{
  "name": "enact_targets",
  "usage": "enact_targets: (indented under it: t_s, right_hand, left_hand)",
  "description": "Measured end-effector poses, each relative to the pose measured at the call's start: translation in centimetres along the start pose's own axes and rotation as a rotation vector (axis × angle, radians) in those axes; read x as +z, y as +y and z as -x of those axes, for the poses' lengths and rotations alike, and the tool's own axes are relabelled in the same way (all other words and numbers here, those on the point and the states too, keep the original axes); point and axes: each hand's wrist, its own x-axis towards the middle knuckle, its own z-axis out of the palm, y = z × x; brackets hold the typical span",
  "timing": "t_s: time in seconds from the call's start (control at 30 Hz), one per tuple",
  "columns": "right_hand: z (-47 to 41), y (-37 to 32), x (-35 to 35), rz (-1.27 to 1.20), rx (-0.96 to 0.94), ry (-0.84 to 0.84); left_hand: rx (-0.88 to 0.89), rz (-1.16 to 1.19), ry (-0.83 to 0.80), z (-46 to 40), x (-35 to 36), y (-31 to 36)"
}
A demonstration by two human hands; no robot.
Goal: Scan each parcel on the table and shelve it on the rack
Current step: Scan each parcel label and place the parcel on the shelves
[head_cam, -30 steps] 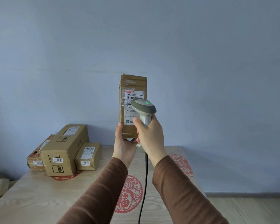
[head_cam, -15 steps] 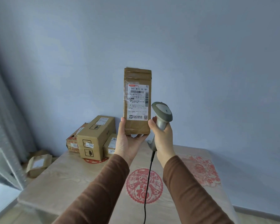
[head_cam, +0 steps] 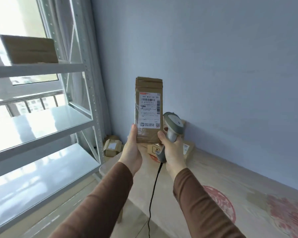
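A tall, flat brown parcel [head_cam: 148, 109] with a white shipping label facing me stands upright in the air. My left hand [head_cam: 132, 148] grips its lower left edge. My right hand [head_cam: 171, 148] holds the grey barcode scanner [head_cam: 172, 127] by its handle, just right of the parcel, with the thumb touching the parcel's lower right corner. The scanner's black cable [head_cam: 152, 194] hangs down between my forearms. The white metal rack [head_cam: 86, 117] stands to the left. More parcels [head_cam: 187, 148] on the table [head_cam: 248, 194] are mostly hidden behind my hands.
One brown box [head_cam: 29, 48] sits on the rack's upper shelf; the lower shelves [head_cam: 41, 126] show bare white boards. Opened cardboard boxes [head_cam: 112, 145] lie on the floor in the corner between rack and table. Red paper-cut decorations [head_cam: 218, 200] mark the tabletop.
The view has swung left, bringing the rack into sight. The scanner has dropped from in front of the label to the parcel's right side. The parcel stays upright in my left hand.
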Motion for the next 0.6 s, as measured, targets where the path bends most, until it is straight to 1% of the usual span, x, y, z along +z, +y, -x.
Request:
enact_targets:
  t_s: [0.07,0.17,0.27,0.37,0.47,0.6]
  right_hand:
    - [-0.2,2.2,4.0,0.035,0.02,-0.061]
    - [-0.1,5.6,10.6,0.05,0.073,-0.161]
    - [0.6,9.1,17.9,0.089,0.129,-0.237]
    - [1.2,12.9,25.6,0.14,0.162,-0.286]
    - [2.1,16.2,32.9,0.129,0.207,-0.356]
    - [3.5,19.1,41.5,0.097,0.284,-0.459]
  left_hand:
    - [0.056,-0.082,0.048,-0.5,-4.6,1.0]
    - [0.147,-0.189,0.172,-0.8,-11.6,3.0]
    - [0.199,-0.265,0.216,-0.7,-18.9,5.6]
    - [0.192,-0.296,0.3,-0.3,-26.2,8.6]
    - [0.197,-0.273,0.357,-0.2,-33.1,11.7]
    - [0.158,-0.262,0.441,-0.1,-41.2,16.0]
